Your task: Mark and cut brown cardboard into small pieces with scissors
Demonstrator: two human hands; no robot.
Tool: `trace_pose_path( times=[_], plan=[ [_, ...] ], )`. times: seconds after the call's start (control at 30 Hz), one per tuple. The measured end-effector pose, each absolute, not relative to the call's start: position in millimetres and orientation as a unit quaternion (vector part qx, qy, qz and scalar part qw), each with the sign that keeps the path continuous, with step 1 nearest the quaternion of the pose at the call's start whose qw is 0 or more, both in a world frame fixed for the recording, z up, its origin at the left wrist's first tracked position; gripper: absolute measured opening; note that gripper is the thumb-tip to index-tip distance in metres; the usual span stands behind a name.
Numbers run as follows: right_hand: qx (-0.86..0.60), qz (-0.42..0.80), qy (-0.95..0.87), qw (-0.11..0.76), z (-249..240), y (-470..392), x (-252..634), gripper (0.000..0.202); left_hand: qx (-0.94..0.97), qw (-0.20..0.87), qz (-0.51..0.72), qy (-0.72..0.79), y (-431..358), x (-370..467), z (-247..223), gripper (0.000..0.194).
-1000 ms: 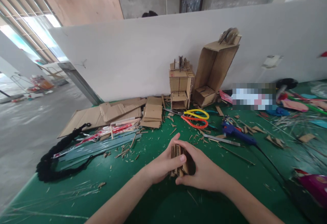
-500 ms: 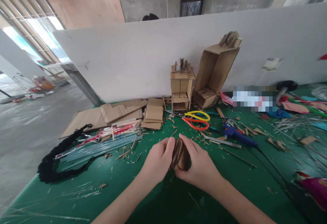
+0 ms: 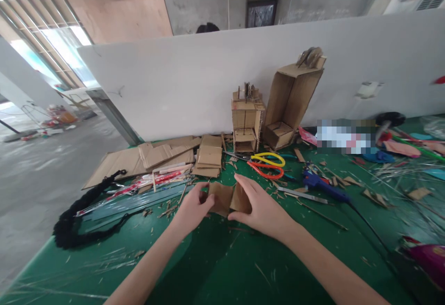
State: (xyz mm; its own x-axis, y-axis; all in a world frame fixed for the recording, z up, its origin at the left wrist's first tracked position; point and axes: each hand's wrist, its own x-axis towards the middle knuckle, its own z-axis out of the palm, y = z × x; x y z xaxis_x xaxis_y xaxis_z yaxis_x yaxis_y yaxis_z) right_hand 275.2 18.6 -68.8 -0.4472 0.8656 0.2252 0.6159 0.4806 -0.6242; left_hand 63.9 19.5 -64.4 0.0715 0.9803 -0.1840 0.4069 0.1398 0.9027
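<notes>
A small flat brown cardboard piece [image 3: 220, 198] is pinched at its left edge by my left hand [image 3: 194, 205], thumb toward me. Close against its right side, a second cardboard piece [image 3: 240, 200] sits between the thumb and fingers of my right hand [image 3: 259, 210]. Whether the two pieces are joined or only touching, I cannot tell. Both are held over the green table [image 3: 208, 268]. Beyond my hands lie scissors [image 3: 267, 163] with one yellow and one orange handle, and a stack of cut cardboard pieces [image 3: 208, 154].
Two cardboard box models [image 3: 247, 124] [image 3: 292, 96] stand against the white partition [image 3: 174, 82]. A blue glue gun [image 3: 325, 187] and a metal blade [image 3: 302, 194] lie at right. Black braided yarn [image 3: 66, 221], clear sticks [image 3: 135, 200] and cardboard scraps occupy the left.
My hands have moved apart, the left one shifting left. The cardboard pieces, earlier bunched together on edge between my hands, now spread side by side with their flat faces showing.
</notes>
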Motion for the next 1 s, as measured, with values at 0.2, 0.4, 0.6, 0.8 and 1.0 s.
trace_pose_path(
  times=[0.2, 0.4, 0.6, 0.8, 1.0],
  plan=[
    [-0.471, 0.185, -0.839, 0.198, -90, 28, 285, 0.081, 0.662, 0.134, 0.190, 0.713, 36, 39, -59, 0.030],
    [-0.495, 0.130, -0.830, 0.219, -84, 23, 297, 0.064, 0.683, -0.051, 0.095, 0.722, 31, 43, -65, 0.036],
    [-0.567, -0.045, -0.817, 0.097, -66, 2, 355, 0.030, 0.711, -0.146, 0.135, 0.674, 25, 44, -62, 0.039],
    [-0.640, -0.118, -0.759, 0.013, -89, -13, 403, 0.024, 0.855, -0.046, 0.165, 0.490, 10, 83, -62, 0.036],
    [-0.603, -0.094, -0.791, 0.045, -98, -29, 424, 0.021, 0.888, 0.027, 0.113, 0.445, 9, 112, -80, 0.029]
  ],
)
